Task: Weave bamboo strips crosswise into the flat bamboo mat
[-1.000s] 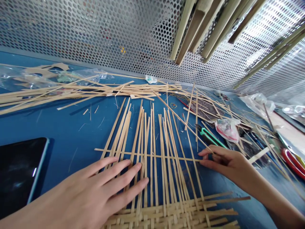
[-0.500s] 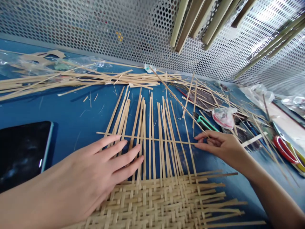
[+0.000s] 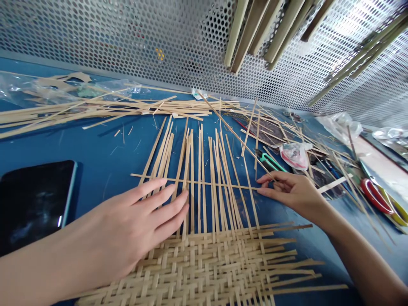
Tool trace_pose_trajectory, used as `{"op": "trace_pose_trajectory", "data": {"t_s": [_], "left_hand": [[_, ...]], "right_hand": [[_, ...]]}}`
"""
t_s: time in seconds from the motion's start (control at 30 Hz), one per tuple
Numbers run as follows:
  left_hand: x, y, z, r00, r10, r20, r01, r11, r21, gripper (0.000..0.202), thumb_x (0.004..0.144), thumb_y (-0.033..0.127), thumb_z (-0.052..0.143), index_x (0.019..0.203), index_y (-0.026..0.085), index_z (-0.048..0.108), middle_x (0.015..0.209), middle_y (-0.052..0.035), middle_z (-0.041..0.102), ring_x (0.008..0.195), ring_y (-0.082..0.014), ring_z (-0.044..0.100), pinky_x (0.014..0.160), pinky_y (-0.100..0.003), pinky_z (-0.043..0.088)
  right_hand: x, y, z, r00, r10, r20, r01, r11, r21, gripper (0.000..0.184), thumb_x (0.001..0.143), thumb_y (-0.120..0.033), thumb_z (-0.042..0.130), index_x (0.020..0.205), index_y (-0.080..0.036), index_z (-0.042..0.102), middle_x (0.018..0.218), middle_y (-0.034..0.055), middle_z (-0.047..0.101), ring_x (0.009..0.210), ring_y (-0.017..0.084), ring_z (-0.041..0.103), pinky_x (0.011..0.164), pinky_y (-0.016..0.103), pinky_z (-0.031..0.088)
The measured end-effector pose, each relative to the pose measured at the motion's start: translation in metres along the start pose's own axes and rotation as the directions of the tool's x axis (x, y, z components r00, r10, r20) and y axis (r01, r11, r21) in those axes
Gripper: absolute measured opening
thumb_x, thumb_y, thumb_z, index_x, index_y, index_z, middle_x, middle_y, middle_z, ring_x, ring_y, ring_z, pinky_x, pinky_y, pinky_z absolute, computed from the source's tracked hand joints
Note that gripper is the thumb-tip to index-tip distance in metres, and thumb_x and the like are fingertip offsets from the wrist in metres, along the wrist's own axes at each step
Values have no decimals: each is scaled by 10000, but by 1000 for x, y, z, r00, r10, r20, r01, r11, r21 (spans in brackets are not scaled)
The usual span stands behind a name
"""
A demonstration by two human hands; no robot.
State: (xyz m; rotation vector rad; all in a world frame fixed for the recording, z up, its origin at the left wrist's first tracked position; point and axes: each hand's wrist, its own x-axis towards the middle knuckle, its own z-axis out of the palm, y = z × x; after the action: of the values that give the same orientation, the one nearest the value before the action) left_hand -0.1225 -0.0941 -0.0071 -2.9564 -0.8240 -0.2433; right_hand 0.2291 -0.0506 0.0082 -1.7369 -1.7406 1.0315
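Note:
My left hand (image 3: 137, 221) lies flat with its fingers spread on a row of thin upright bamboo strips (image 3: 200, 161). A single thin crosswise strip (image 3: 191, 182) runs over and under those uprights, just beyond my left fingertips. My right hand (image 3: 295, 191) pinches this strip's right end between thumb and fingers. Nearer me, the uprights run into a tight woven bamboo mat (image 3: 197, 267), its loose weft ends sticking out to the right. A long diagonal strip (image 3: 236, 136) reaches towards my right fingers.
A black tablet (image 3: 35, 204) lies left on the blue table (image 3: 95, 161). Loose strips (image 3: 95, 112) are heaped beyond the weaving. To the right are green-handled snips (image 3: 269, 162), a plastic bag (image 3: 295, 155) and a red-handled tool (image 3: 376, 195). A perforated metal wall (image 3: 127, 38) stands behind.
My view has tilted down, bringing more of the woven mat into sight. My left hand has shifted slightly along the uprights, while my right hand keeps to the crosswise strip's end.

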Motion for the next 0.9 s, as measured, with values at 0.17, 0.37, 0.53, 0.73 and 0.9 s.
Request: {"op": "trace_pose_trajectory", "data": {"t_s": [0.17, 0.37, 0.53, 0.73, 0.9], "left_hand": [[-1, 4, 1, 998, -26, -51, 24, 999, -30, 403, 1003, 293, 330, 1290, 193, 595, 1366, 3, 622, 1237, -192, 560, 1231, -320, -10], [-4, 2, 11, 992, 32, -118, -23, 997, 79, 525, 825, 302, 468, 1328, 203, 580, 1380, -10, 609, 1227, -228, 524, 1240, -368, 11], [-6, 1, 15, 990, 30, -137, -10, 990, 144, 690, 700, 279, 500, 1387, 224, 520, 1437, 14, 560, 1273, -226, 480, 1250, -378, 12], [-7, 1, 5, 997, 74, 22, -77, 980, 186, 736, 723, 370, 643, 1428, 272, 457, 1451, -23, 545, 1248, -253, 504, 1246, -416, -41], [-7, -1, 6, 995, 95, -33, -88, 979, 185, 534, 823, 416, 557, 1345, 304, 546, 1436, 25, 550, 1242, -255, 493, 1243, -444, 24]], "right_hand": [[-1, -3, -1, 1000, 4, 8, -4, 1000, -19, 501, 620, -633, 776, 801, -172, 704, 485, -88, 368, 436, 68, 252, 433, 241, 199], [-1, 5, -5, 1000, -8, 19, 9, 998, -64, 346, 693, -485, 778, 835, -174, 720, 483, -89, 360, 442, 75, 270, 441, 235, 212], [1, 12, -2, 999, -23, -34, 22, 1000, -13, 262, 681, -407, 785, 818, -192, 728, 488, -88, 357, 438, 74, 249, 432, 233, 195], [0, 14, 0, 999, -20, -25, 20, 1000, 1, 263, 681, -420, 789, 806, -195, 734, 502, -72, 409, 442, 76, 249, 437, 238, 190], [-2, 14, 1, 999, -11, -44, 11, 1000, 4, 236, 692, -394, 781, 813, -197, 733, 508, -76, 404, 456, 77, 247, 464, 244, 186]]}}
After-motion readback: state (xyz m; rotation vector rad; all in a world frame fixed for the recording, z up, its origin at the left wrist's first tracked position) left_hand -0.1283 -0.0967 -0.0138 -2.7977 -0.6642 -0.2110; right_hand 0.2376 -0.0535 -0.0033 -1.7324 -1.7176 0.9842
